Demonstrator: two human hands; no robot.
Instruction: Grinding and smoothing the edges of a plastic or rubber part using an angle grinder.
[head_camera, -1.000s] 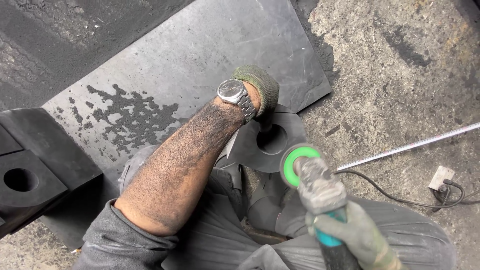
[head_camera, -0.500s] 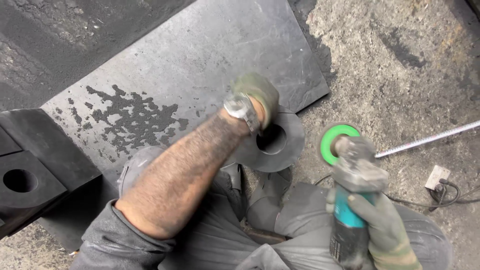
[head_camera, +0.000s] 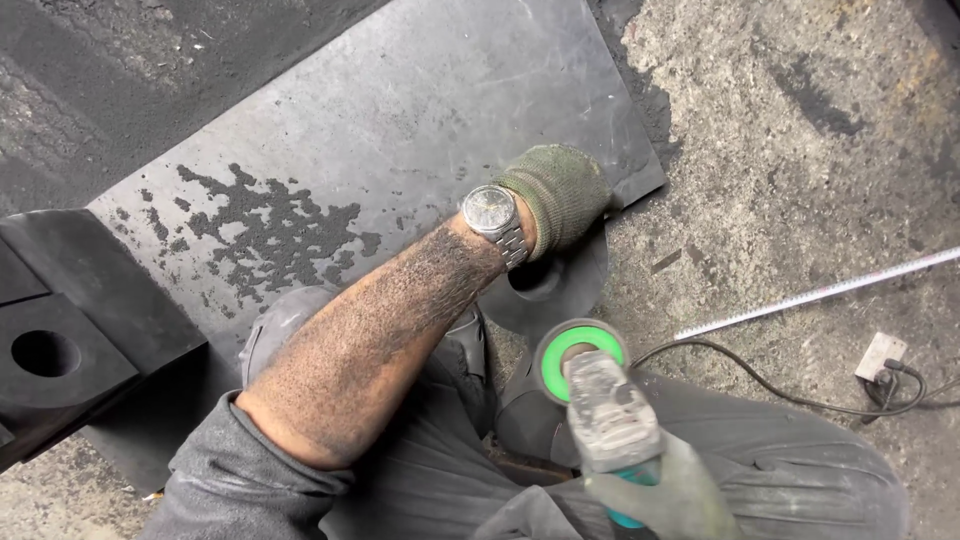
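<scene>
Rubber blocks (head_camera: 70, 330) with a round hole sit far left on the dark sheet (head_camera: 400, 120). Gloved left hand (head_camera: 560, 195) presses, closed, on a black ring-shaped disc (head_camera: 570, 285) at the sheet's edge. Right hand (head_camera: 670, 500) is clamped on the angle grinder (head_camera: 605, 410), green wheel (head_camera: 578, 350) just beside the disc — a slip could likely catch the bare forearm (head_camera: 380, 330), or the cord (head_camera: 780, 385) could snag.

black block (head_camera: 70, 330) cut by left edge, right hand (head_camera: 680, 500) partly below frame

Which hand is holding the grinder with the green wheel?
The right hand grips the grinder. The left hand, above the wristwatch, rests on the round black rubber piece instead.
</scene>
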